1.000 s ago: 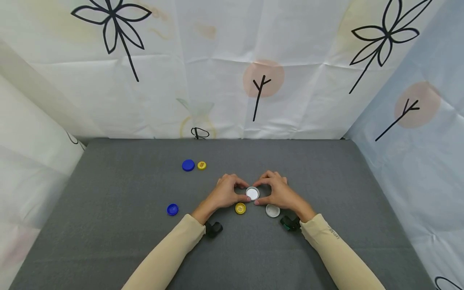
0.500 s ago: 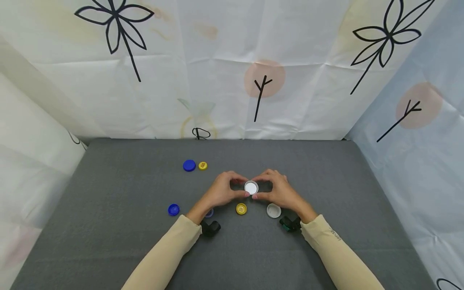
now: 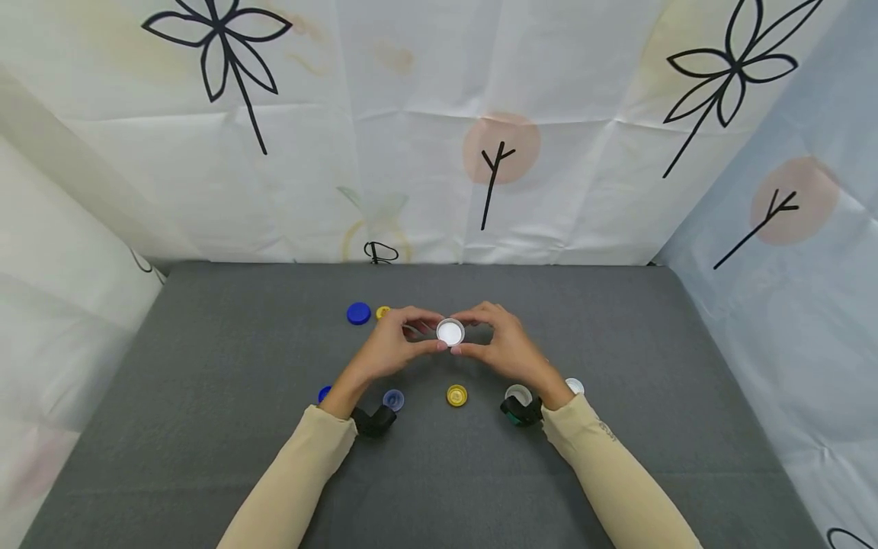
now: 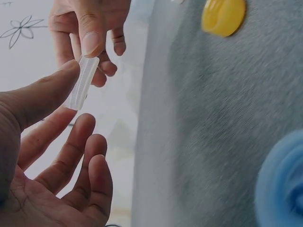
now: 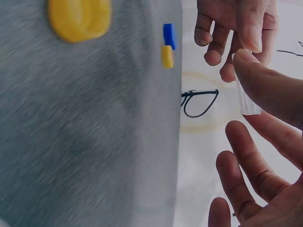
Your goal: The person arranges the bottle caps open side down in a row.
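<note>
Just below the middle of the head view, a round white cap [image 3: 450, 332] is held up above the grey table [image 3: 439, 488] between two hands, its disc turned toward the head camera. The left hand [image 3: 389, 347] pinches its rim on the left side of the frame with thumb and index finger, and the right hand [image 3: 504, 347] does the same on the right. Both grips are narrow, only as wide as the cap's edge, while the other fingers hang loosely spread and take no part, as the wrist views show. Those views also catch the cap edge-on, with a ribbed, translucent side. More caps lie about: a blue lid [image 3: 358, 313] above and left of the hands, with an upper yellow cap [image 3: 382, 312] just beside it and partly hidden by the left hand; a lower yellow cap [image 3: 456, 395] below the held one; a pale blue cap [image 3: 394, 400] near the left wrist; a dark blue cap [image 3: 324, 393] half behind that wrist; and a white lid [image 3: 517, 394] and a second white lid [image 3: 576, 386], each partly covered by the right arm or its camera. The step in hand looks like handling this one cap in a shared two-handed hold. The next move probably calls for a light, level grip, and, if the cap is to be set down, for one hand to let go without tipping it.
</note>
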A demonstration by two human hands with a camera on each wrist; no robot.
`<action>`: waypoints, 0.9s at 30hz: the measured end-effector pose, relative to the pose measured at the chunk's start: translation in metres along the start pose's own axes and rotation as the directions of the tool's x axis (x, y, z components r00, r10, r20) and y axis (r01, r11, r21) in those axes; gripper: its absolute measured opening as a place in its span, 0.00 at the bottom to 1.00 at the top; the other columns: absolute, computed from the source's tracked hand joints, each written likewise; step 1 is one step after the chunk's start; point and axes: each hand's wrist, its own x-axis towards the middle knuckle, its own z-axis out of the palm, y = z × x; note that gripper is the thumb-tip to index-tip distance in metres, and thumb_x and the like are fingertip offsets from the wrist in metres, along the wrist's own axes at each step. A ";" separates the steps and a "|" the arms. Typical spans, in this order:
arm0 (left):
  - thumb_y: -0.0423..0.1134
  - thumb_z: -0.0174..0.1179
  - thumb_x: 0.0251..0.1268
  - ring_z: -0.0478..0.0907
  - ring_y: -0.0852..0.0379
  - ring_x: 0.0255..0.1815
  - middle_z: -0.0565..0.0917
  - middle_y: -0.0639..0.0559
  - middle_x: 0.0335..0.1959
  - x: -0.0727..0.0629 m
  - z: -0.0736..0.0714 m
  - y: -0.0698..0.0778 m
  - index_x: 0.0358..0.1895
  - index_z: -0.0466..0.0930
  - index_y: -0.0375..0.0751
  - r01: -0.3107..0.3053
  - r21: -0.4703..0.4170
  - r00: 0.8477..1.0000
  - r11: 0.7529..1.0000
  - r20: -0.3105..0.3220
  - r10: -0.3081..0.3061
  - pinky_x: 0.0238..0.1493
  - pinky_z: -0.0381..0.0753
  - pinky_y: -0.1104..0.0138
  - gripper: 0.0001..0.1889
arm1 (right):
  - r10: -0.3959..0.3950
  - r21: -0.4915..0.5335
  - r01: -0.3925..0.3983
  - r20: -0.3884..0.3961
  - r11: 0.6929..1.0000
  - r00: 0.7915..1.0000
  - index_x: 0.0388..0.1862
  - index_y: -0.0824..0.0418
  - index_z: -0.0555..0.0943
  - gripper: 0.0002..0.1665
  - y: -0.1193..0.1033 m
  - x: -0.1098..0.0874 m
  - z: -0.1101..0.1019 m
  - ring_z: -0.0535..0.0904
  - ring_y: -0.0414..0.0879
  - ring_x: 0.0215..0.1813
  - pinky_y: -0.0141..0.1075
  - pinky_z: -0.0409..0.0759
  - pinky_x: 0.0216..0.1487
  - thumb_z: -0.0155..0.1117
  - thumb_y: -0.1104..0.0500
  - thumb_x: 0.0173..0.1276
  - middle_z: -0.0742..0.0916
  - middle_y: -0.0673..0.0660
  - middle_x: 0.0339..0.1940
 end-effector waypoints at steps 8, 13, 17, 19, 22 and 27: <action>0.35 0.74 0.60 0.81 0.51 0.43 0.87 0.47 0.44 0.000 -0.015 0.000 0.54 0.86 0.37 0.009 -0.049 0.999 0.999 -0.031 -0.010 0.46 0.81 0.57 0.18 | -0.021 0.014 0.021 -0.028 1.000 0.999 0.56 0.58 0.87 0.26 -0.004 0.015 0.007 0.77 0.60 0.52 0.58 0.73 0.57 0.82 0.58 0.57 0.85 0.54 0.45; 0.35 0.72 0.63 0.83 0.52 0.41 0.87 0.46 0.41 0.001 -0.018 -0.001 0.54 0.86 0.35 0.046 -0.094 0.998 0.994 -0.032 -0.050 0.45 0.82 0.60 0.17 | -0.013 0.023 0.013 -0.032 1.000 0.999 0.57 0.58 0.86 0.26 -0.007 0.017 0.008 0.77 0.61 0.53 0.60 0.71 0.56 0.81 0.58 0.58 0.85 0.54 0.45; 0.36 0.71 0.66 0.84 0.52 0.42 0.88 0.47 0.41 0.002 -0.017 0.000 0.53 0.86 0.36 0.124 -0.154 0.991 0.980 -0.027 -0.130 0.46 0.82 0.60 0.15 | -0.011 0.027 0.012 -0.040 1.000 0.999 0.57 0.57 0.86 0.26 -0.008 0.018 0.008 0.76 0.61 0.52 0.60 0.70 0.55 0.81 0.58 0.58 0.85 0.54 0.45; 0.38 0.70 0.66 0.84 0.52 0.44 0.88 0.47 0.42 0.002 -0.017 0.000 0.53 0.86 0.36 0.163 -0.185 0.985 0.969 -0.024 -0.170 0.48 0.82 0.59 0.15 | -0.010 0.026 0.011 -0.041 1.000 0.999 0.56 0.57 0.86 0.26 -0.008 0.018 0.009 0.77 0.60 0.51 0.59 0.71 0.54 0.81 0.58 0.58 0.85 0.54 0.44; 0.39 0.70 0.67 0.84 0.51 0.46 0.88 0.46 0.44 0.002 -0.016 0.001 0.53 0.86 0.36 0.202 -0.226 0.977 0.953 -0.017 -0.212 0.52 0.81 0.54 0.15 | -0.007 0.033 0.008 -0.035 0.999 0.999 0.57 0.57 0.86 0.25 -0.008 0.018 0.009 0.78 0.58 0.50 0.57 0.72 0.53 0.80 0.58 0.59 0.85 0.54 0.44; 0.39 0.69 0.68 0.84 0.47 0.50 0.88 0.46 0.46 0.001 -0.017 0.001 0.54 0.86 0.35 0.245 -0.268 0.967 0.932 -0.009 -0.256 0.57 0.77 0.47 0.16 | 0.022 0.092 -0.021 -0.006 0.995 1.000 0.57 0.59 0.85 0.24 -0.005 0.019 0.008 0.80 0.57 0.48 0.57 0.74 0.51 0.78 0.59 0.62 0.85 0.54 0.44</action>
